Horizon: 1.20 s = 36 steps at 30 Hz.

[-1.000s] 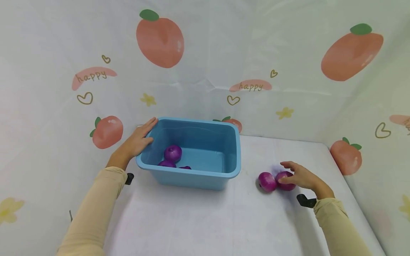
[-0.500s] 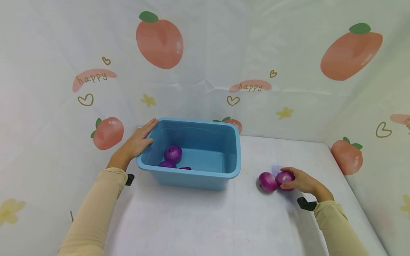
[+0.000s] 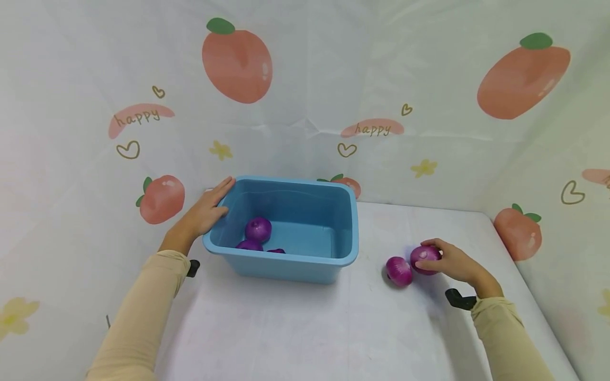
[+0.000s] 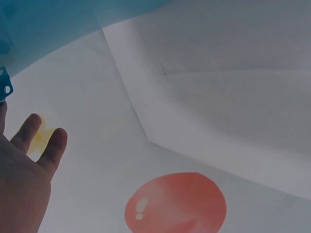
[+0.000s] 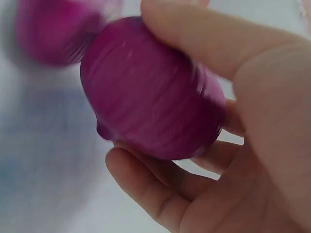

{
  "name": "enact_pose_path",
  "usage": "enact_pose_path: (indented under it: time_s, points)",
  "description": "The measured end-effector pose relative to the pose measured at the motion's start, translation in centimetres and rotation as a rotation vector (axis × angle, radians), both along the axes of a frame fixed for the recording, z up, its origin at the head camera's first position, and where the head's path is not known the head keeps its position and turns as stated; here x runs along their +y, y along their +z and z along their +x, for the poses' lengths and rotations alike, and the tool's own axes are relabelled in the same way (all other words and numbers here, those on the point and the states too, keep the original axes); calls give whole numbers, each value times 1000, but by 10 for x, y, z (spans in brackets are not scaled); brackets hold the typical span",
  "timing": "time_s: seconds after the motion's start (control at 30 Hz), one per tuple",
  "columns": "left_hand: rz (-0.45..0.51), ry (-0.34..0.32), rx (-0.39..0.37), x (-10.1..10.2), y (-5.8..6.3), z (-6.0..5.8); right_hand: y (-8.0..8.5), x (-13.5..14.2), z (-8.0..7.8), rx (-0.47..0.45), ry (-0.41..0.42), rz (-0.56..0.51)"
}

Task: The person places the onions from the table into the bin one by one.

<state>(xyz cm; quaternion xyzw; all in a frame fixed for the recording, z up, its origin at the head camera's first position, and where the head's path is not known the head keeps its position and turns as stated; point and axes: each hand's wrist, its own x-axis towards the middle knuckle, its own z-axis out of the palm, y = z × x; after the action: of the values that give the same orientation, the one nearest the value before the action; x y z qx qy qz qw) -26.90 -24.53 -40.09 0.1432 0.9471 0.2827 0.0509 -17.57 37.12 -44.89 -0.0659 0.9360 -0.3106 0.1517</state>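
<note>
My right hand (image 3: 459,263) grips a purple onion (image 3: 423,259), its fingers and thumb curled round the sides. Up close in the right wrist view, the same onion (image 5: 150,92) fills the grasp. Just left of it a second onion (image 3: 398,271) lies on the white tabletop. My left hand (image 3: 202,213) rests on the left rim of a blue plastic tub (image 3: 290,259), fingers fairly straight. Inside the tub, at its left, are an onion (image 3: 258,229) and two more purple shapes, partly hidden by the front wall. The left wrist view shows fingers (image 4: 52,150) extended below the blue plastic.
A white cloth (image 3: 305,121) printed with peaches, hearts and the word "happy" hangs behind and at the sides. The white tabletop (image 3: 305,328) stretches in front of the tub, and its right edge runs beside my right forearm.
My right hand has closed round the right-hand onion and raised it slightly, tipping it a little. The left hand and the tub have stayed where they were.
</note>
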Motion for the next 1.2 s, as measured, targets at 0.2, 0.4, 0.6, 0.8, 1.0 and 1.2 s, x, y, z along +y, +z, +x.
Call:
enact_pose_path:
  time_s: [0.2,0.4,0.6,0.8,1.0,1.2]
  points:
    - [8,1,1,-1,-1,-1,22,-16,-7,-11,-9,-69]
    - [6,-5,1,-1,-1,-2,39,-37,-17,16,8,-158]
    - [9,-4,-1,-2,-2,-2,50,-59,-30,58,37,-224]
    - [12,-3,2,-3,-2,-2,68,-84,-42,81,110,-357]
    - [16,-5,3,-4,-3,-2,85,-113,-55,109,207,-467]
    - [29,-9,1,-3,-3,-3,92,-146,-67,109,297,-507]
